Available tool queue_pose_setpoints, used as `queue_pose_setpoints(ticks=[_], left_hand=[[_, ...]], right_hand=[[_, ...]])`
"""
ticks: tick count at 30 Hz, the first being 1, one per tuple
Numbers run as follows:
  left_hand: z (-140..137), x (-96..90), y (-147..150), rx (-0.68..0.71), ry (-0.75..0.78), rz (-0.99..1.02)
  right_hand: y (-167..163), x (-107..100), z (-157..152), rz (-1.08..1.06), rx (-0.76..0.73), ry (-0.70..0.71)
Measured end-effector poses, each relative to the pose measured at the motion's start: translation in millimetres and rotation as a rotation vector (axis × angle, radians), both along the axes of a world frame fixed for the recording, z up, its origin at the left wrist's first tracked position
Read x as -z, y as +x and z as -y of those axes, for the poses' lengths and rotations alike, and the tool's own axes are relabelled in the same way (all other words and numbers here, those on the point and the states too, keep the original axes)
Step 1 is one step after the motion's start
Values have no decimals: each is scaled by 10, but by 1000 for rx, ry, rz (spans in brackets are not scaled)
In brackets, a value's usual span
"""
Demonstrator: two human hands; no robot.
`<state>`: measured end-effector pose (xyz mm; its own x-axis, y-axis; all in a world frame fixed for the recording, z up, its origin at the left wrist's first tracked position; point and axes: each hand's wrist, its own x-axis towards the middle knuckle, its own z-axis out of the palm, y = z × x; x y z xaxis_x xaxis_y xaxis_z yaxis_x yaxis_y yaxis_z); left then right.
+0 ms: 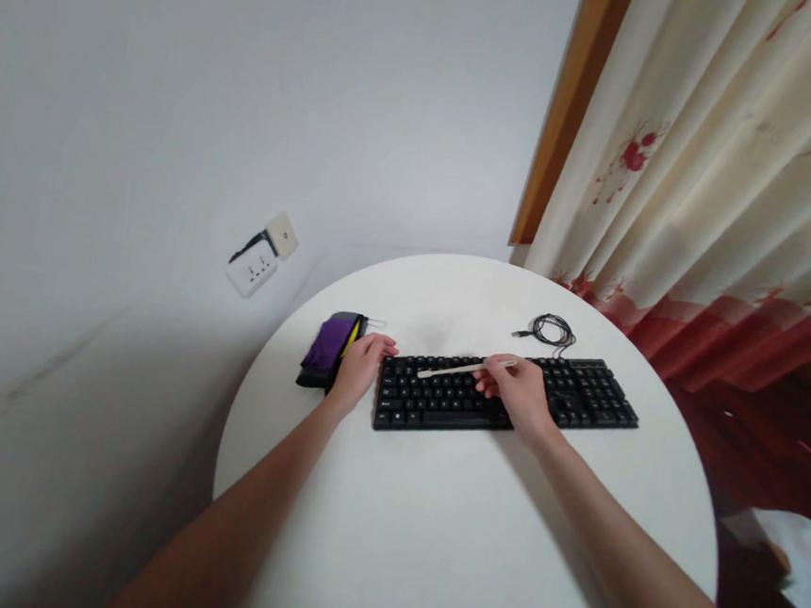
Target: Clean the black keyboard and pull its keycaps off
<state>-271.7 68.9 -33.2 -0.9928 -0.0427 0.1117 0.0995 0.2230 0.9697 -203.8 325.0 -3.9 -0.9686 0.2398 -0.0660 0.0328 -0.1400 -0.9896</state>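
Beside left hand (358,368), purple-and-black pouch (329,345)

Forearms (601,506) extended — left hand (361,364) angled inward — right hand (520,393) in pinch grip.

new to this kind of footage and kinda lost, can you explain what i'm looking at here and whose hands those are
There is no machine here: the bare hands belong to the person wearing the camera. It sits on their head, looking forward and down, and gives this single picture.

On the round white table lies a black keyboard, its thin cable coiled behind it. To its left is a purple and black bundle.

The right hand holds a slim pale stick, its tip over the keys; whether it touches them is hard to tell. The left hand is at the keyboard's left end, next to the bundle.
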Motion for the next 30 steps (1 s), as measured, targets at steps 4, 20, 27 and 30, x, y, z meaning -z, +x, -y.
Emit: queue_pose_setpoints(ticks=[4, 20, 27, 30], left_hand=[[5, -1, -4, -10, 1, 4], [17, 10, -12, -6, -14, -2], [20, -17, -14, -5, -50, 7], [20, -27, -11, -4, -57, 13]], right_hand=[[-27, 4, 64, -5, -74, -52], [13, -91, -464, 9, 95, 84], [0, -35, -279, -43, -53, 31], [-11, -16, -301, -24, -42, 72]])
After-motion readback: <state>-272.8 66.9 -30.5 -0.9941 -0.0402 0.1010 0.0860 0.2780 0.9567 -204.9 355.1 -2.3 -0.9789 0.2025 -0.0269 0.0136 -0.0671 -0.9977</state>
